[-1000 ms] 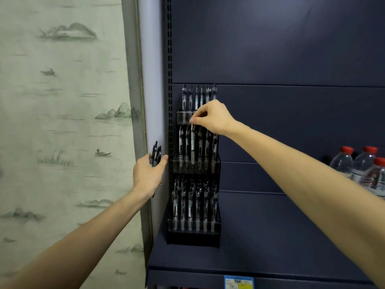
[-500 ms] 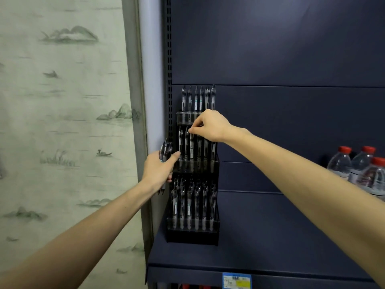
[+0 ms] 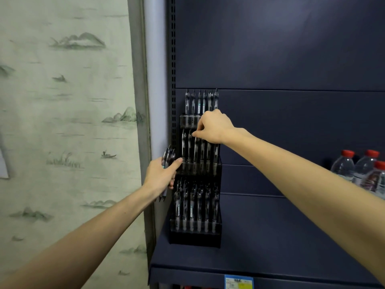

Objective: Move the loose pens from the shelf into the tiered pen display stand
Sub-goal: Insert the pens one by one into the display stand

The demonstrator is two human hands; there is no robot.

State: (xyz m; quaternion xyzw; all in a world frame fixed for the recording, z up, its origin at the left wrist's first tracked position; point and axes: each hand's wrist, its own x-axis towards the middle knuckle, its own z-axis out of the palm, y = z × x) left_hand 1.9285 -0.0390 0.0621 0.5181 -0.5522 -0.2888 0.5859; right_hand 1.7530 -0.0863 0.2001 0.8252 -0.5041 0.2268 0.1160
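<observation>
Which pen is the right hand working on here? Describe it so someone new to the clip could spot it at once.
Start at the black tiered pen display stand in the left corner of the dark blue shelf. Go to its middle tier, near the left end. The pen is the one whose top the right hand pinches; its neighbours stand untouched.

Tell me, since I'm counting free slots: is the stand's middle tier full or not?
Cannot tell. Pens stand across the middle tier, but the right hand covers their tops.
</observation>
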